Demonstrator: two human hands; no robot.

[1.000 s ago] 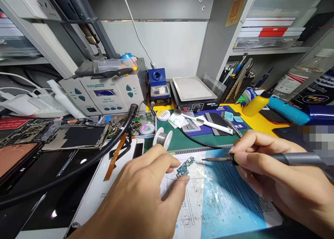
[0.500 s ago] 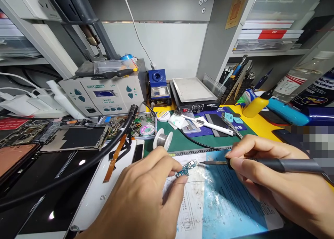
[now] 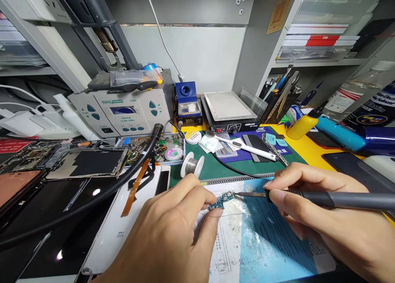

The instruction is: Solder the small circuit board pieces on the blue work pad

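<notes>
Between thumb and index finger, my left hand [image 3: 173, 221] pinches a small blue-green circuit board [image 3: 220, 202]. A thin strand of solder wire [image 3: 231, 214] runs out from beneath those fingers across the paper. Like a pen, my right hand [image 3: 321, 209] grips a soldering iron [image 3: 327, 198], its tip pointing left. That tip meets, or nearly meets, the right end of the board; exact contact is too small to tell. Under both hands lies a white and blue booklet [image 3: 271, 242]. Just behind my left hand stands a solder wire spool [image 3: 192, 165].
At the back are a hot air station [image 3: 129, 110], a soldering station [image 3: 188, 106] and a heating plate [image 3: 228, 110]. A thick black hose [image 3: 117, 184] crosses the left side over a white phone cover [image 3: 123, 233]. A white brush [image 3: 243, 145] lies behind the booklet; a yellow bottle [image 3: 304, 124] stands right.
The soldering iron has moved slightly left and down, closing the gap to the board's end. The board has turned a little in my left fingers, lying flatter.
</notes>
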